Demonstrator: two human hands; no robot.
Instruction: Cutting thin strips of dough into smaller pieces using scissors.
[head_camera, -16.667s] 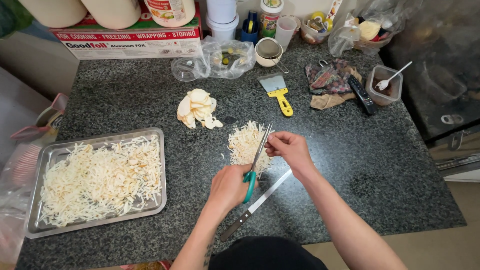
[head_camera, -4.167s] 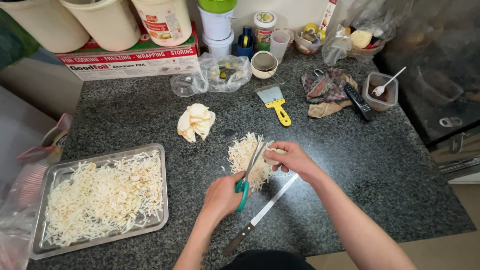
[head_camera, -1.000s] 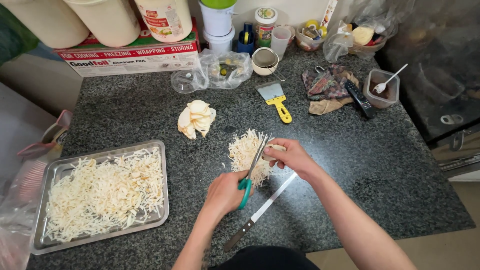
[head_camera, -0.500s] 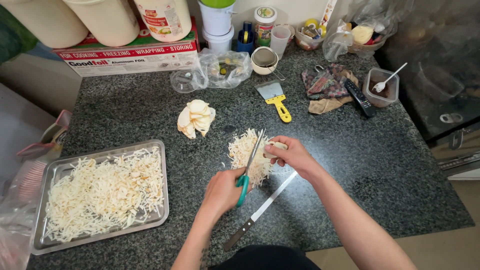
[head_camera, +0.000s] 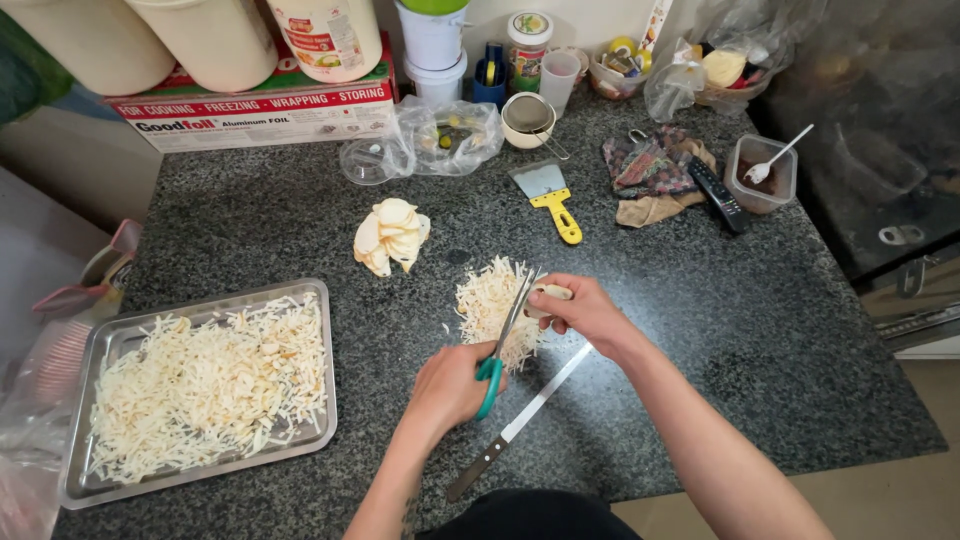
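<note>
My left hand grips green-handled scissors, blades pointing up and away over a pile of pale shredded strips on the dark granite counter. My right hand pinches a small pale slice right at the scissor blades. A stack of whole pale slices lies to the upper left of the pile. A long knife lies on the counter under my right forearm.
A metal tray full of shredded strips sits at the left. A yellow-handled scraper, strainer cup, plastic bags, cloth, remote, container with spoon, foil box and tubs line the back. The counter edge drops off at right.
Over the frames the hands stay at the pile; the scissors keep working on slices held by my right hand. The pile has grown slightly since the earliest frame.
</note>
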